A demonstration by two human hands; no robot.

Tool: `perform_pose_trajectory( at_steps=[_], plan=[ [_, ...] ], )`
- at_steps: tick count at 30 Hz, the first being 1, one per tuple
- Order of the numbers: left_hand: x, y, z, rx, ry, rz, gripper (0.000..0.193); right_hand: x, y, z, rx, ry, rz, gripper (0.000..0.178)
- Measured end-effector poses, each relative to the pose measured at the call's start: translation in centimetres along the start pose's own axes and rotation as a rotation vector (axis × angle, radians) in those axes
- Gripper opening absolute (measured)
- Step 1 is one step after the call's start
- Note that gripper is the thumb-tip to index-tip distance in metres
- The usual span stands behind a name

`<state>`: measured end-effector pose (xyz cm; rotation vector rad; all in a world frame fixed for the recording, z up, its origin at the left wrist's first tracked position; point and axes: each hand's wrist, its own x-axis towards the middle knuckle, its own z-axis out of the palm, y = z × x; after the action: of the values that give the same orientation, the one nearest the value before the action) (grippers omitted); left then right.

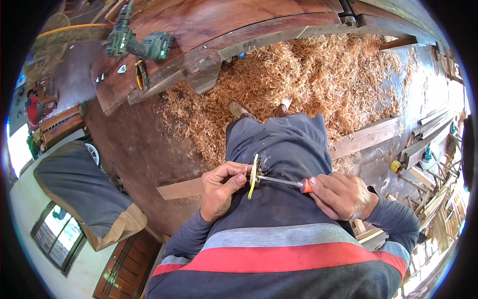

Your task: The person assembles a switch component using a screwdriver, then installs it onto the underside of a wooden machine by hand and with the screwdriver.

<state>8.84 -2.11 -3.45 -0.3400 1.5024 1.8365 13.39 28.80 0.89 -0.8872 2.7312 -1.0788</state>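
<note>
Above my lap, my left hand (222, 188) pinches a small fitting with a thin white-and-yellow plate (254, 177) between thumb and fingers. The plate is seen nearly edge-on, with small metal parts on it; its exact kind I cannot make out. My right hand (343, 194) is closed around the orange-red handle of a screwdriver (284, 182). The shaft points left, and its tip meets the metal parts of the fitting. Most of the handle is hidden inside my right hand.
On the wooden workbench (199, 30) ahead lie a green cordless drill (130, 45) and pliers with yellow-black handles (142, 74). Wood shavings (298, 65) cover the floor around my feet. A dark cover (84, 184) drapes something at left. Lumber (428, 134) lies at right. Far left is another person (34, 107).
</note>
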Motion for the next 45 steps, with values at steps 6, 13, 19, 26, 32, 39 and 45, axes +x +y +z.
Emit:
perform_pose_trajectory(
  at_steps=[6,13,19,26,32,39,45],
  plan=[
    [0.2,0.0,0.3,0.016,0.015,0.078,0.006,0.6,0.6,-0.1,-0.07,0.036,-0.048,0.038],
    [0.8,0.9,-0.2,0.013,0.044,0.0,0.006,0.9,1.0,-0.2,-0.062,0.043,-0.041,0.037],
    [1.5,1.0,-1.1,0.033,-0.001,0.017,0.01,1.7,1.1,-0.5,-0.112,0.063,-0.041,0.036],
    [2.4,1.7,-1.4,-0.002,-0.081,-0.043,0.01,2.4,2.6,-1.4,0.07,0.002,0.033,0.041],
    [2.2,2.2,-1.0,0.025,-0.078,-0.056,0.011,2.4,2.9,-1.9,0.212,-0.04,0.071,0.042],
    [1.7,2.0,-1.0,0.074,-0.096,-0.044,0.013,1.8,2.9,-1.7,0.599,-0.056,0.224,0.034],
    [1.2,1.4,-1.0,0.089,-0.115,-0.012,0.009,2.0,2.9,-2.8,0.765,-0.185,0.398,0.03]
  ],
)
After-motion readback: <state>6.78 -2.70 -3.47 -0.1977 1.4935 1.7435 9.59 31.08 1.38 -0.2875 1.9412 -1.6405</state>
